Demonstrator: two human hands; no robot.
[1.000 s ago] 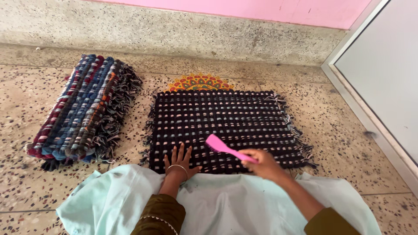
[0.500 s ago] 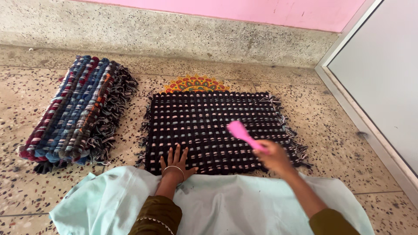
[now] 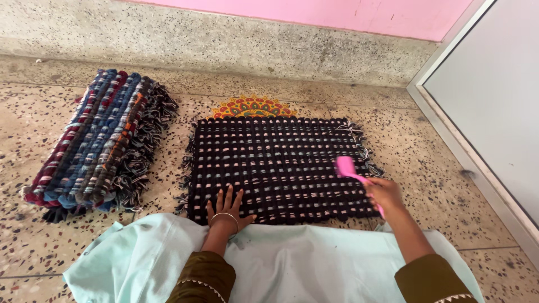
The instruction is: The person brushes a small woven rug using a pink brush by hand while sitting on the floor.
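Nearest the camera, a pale mint cloth [image 3: 292,261] is spread over the lap, with olive sleeves showing at the bottom edge. Just beyond it, the left hand [image 3: 227,209], ringed by a thin bangle at the wrist, is laid flat on the near edge of the dark woven mat [image 3: 275,165]; its fingers are spread and pressed down on the weave, pinching nothing. To the right, the right hand [image 3: 383,193] is closed around the handle of a pink brush [image 3: 351,173], the fingers curled tight about the handle, whose end shows below the fist. The brush head is set against the mat's right side, close to the fringe, ahead and to the left of the gripping fingers.

How much of the mat has been brushed cannot be read from its surface: no line between cleaned and uncleaned weave is visible, and no loose dirt can be made out. The brush is judged to be at work near the right edge, with the middle and left of the mat lying between the two hands.

Farther off, a half-round patterned mat [image 3: 252,106] peeks out from under the far edge of the dark one. To the left, well apart, a folded multicoloured rug [image 3: 95,143] is lying on the speckled floor [image 3: 426,168]. At the back, a grey plinth and pink wall [image 3: 314,14] are seen, with a door frame [image 3: 466,151] to the right.
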